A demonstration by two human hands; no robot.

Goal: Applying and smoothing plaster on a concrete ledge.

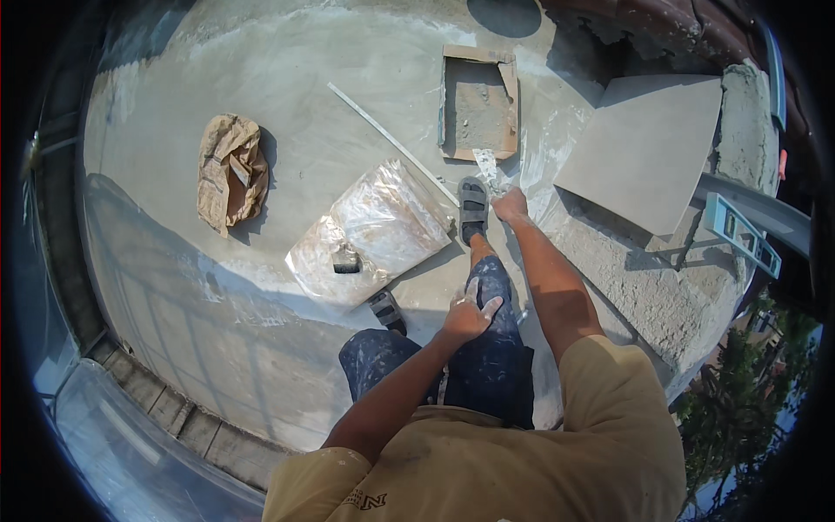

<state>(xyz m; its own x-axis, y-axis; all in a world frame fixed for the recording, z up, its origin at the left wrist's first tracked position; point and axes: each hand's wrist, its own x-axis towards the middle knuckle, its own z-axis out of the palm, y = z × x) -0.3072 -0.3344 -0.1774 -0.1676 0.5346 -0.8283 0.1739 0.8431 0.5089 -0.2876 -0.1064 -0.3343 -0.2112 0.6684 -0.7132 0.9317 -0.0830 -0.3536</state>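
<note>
Here, the right hand (511,207) is closed, apparently around the handle of a white-smeared, flat-bladed tool (485,162), at the near edge of a shallow brown cardboard box (470,54); the left hand (470,318), fingers spread, rests empty on white-spotted dark-blue trousers (491,361). A low, steady blade angle should give best control.

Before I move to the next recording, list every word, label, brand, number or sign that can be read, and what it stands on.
Shirt: dark lettering low on the chest, toward the left sleeve; left untranscribed.
Crumpled brown paper bag: any print is too small or blurred to read.
Cardboard box: no legible text.
Blue level: any marking is too small to read.
</note>
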